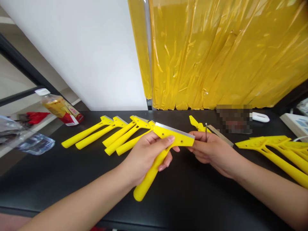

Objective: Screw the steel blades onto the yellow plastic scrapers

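My left hand is closed around the neck of a yellow scraper, its thumb lying on the flat head. A narrow metal blade runs along the head's top edge, and two small screw holes show in its face. The handle slants down toward me above the black table. At the right end of the head, my right hand is closed, with a thin metal rod standing up from between its fingers. The rod's lower part is hidden. Whether the right fingertips touch the scraper, I cannot tell.
Several yellow scrapers lie at left on the black table; several yellow scraper bodies overlap at right. Behind my right hand are another yellow piece and a metal strip. A drink bottle leans at left; yellow film hangs behind.
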A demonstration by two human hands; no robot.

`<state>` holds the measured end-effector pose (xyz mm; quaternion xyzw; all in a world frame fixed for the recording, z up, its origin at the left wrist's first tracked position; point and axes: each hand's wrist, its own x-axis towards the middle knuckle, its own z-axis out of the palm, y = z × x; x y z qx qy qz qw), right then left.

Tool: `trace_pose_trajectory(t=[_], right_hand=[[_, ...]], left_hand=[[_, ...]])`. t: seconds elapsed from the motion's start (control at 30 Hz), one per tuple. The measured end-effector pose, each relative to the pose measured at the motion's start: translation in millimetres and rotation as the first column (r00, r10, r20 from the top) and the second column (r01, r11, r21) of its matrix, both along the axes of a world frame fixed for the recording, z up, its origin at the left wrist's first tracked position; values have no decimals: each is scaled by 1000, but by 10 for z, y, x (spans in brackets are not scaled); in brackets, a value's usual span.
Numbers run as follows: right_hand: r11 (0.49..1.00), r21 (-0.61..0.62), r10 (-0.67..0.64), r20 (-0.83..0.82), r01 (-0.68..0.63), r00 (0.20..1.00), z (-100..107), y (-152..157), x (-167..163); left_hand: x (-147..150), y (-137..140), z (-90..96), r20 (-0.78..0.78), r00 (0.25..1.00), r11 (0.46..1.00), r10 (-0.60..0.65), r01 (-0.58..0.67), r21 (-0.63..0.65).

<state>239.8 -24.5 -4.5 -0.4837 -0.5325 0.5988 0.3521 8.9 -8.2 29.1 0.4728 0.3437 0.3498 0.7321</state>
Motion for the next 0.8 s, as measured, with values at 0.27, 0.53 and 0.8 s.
trace_pose_trajectory(t=[0.27, 0.53, 0.8], right_hand=[[982, -182, -17, -370, -55, 929, 41, -58, 29], [988, -129, 26, -432, -90, 902, 87, -70, 30], [989, -122, 31, -414, -89, 910, 102, -89, 60]], left_hand=[[10, 4, 3, 13, 1000, 1000, 23, -24, 16], [-16, 31, -13, 10, 1000, 999, -6, 6, 38], [-9, -10, 9, -68, 996, 993, -65, 71, 98]])
